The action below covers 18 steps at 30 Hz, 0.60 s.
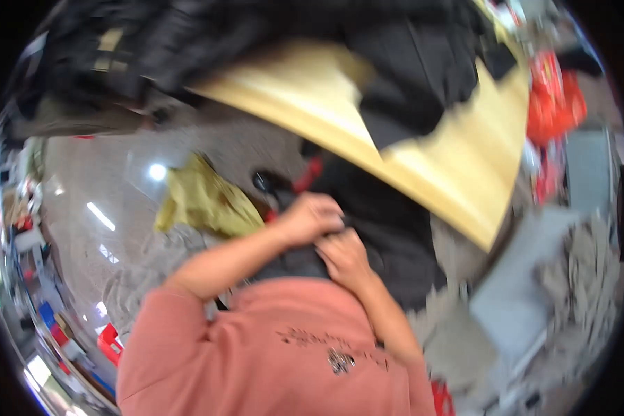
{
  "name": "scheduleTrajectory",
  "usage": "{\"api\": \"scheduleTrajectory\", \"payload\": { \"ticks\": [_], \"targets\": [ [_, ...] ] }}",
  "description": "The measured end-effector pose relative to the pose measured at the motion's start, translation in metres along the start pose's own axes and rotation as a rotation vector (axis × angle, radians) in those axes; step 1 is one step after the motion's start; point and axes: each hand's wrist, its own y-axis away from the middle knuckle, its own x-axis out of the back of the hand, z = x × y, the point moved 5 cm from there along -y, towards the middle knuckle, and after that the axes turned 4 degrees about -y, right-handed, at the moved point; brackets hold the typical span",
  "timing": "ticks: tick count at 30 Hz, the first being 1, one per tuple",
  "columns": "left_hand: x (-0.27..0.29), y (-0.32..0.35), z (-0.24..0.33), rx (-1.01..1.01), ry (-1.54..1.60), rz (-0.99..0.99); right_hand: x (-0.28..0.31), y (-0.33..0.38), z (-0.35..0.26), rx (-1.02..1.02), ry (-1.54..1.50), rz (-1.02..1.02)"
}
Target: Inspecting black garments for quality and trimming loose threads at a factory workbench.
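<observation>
My left hand [310, 219] and my right hand [347, 256] meet close together in front of my waist, fingers curled in. Both are closed on a black cloth [395, 239] spread over my lap; the exact bit pinched between the fingertips is blurred. Beyond them, a table with a yellow surface [457, 191] slants across the view, and a large black fabric piece [409, 76] lies over it.
An olive-yellow plastic bag [208, 197] rests on the floor at the left, near a dark shoe [270, 182]. Grey cloth [575, 270] lies at the right by a pale blue-grey panel [527, 277]. Red plastic bags [555, 104] sit at the far right.
</observation>
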Motion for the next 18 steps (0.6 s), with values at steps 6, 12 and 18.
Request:
{"api": "scheduleTrajectory", "payload": {
  "ticks": [6, 12, 18],
  "targets": [
    [-0.016, -0.023, -0.005, -0.112, -0.017, -0.059, 0.011, 0.003, 0.016, -0.098, -0.064, 0.078],
    [-0.008, -0.026, -0.012, -0.049, 0.079, -0.035, 0.012, -0.002, 0.022, -0.141, -0.141, -0.067],
    [-0.01, -0.029, -0.013, -0.04, 0.024, -0.006, 0.011, 0.006, 0.025, -0.097, -0.166, -0.068]
  ]
}}
